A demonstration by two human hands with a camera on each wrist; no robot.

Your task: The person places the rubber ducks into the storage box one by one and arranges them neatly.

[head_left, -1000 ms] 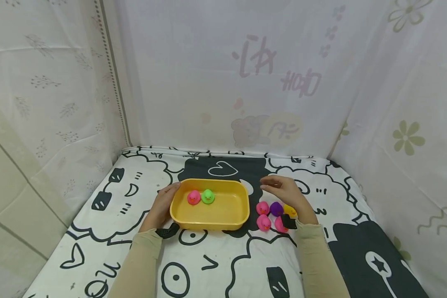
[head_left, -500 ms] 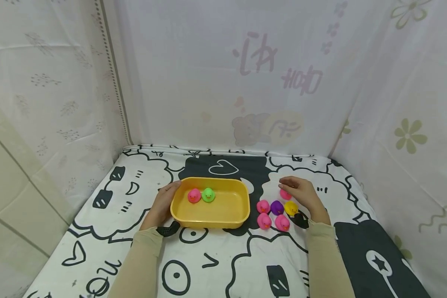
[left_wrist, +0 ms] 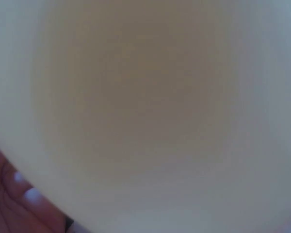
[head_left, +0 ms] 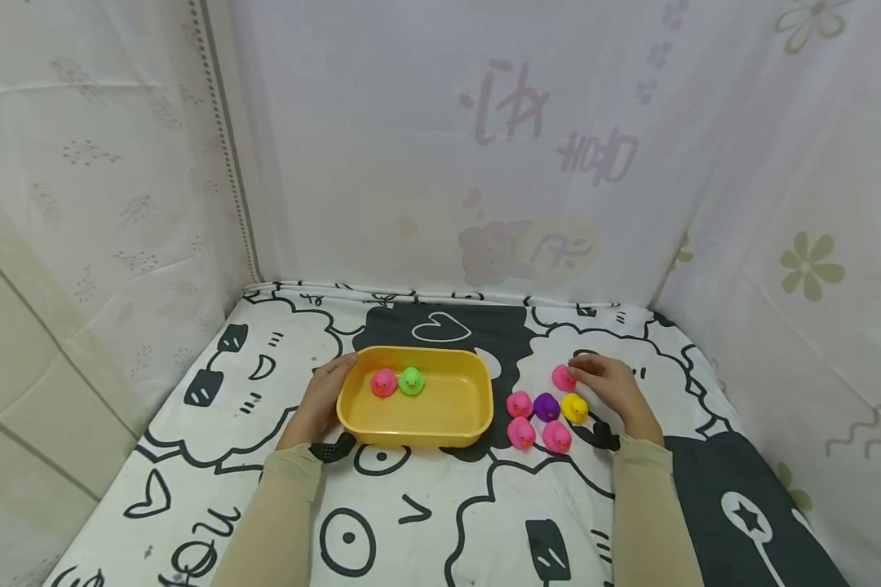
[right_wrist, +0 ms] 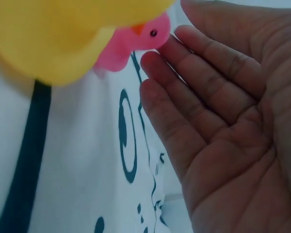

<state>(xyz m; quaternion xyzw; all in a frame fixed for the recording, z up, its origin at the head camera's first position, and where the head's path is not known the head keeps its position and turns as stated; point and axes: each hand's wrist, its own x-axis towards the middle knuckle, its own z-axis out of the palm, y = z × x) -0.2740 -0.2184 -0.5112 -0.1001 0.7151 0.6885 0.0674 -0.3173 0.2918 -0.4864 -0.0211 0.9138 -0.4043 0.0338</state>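
My left hand [head_left: 321, 403] grips the left side of a yellow plastic tray [head_left: 440, 412]. Blurred tray wall fills the left wrist view, with part of that hand [left_wrist: 22, 201] in its lower left corner. Inside the tray sit a pink toy duck [head_left: 383, 383] and a green toy duck [head_left: 411, 381]. Over on the right, my right hand [head_left: 620, 393] reaches its fingertips to the farthest pink toy duck [head_left: 562, 377]. The right wrist view shows this hand [right_wrist: 223, 111] with its fingers extended beside a pink duck [right_wrist: 153, 36]; a close yellow duck [right_wrist: 43, 43] covers part of it.
Right of the tray, a purple duck [head_left: 546, 407], a yellow duck [head_left: 575, 408] and several pink ducks [head_left: 521, 433] stand grouped. Black and white patterned cloth [head_left: 382, 522] covers the surface. Pale curtains [head_left: 440, 163] hang behind and at both sides.
My right hand has moved right from above the tray's right side to the farthest pink duck, uncovering the ducks below. The left hand stays on the tray.
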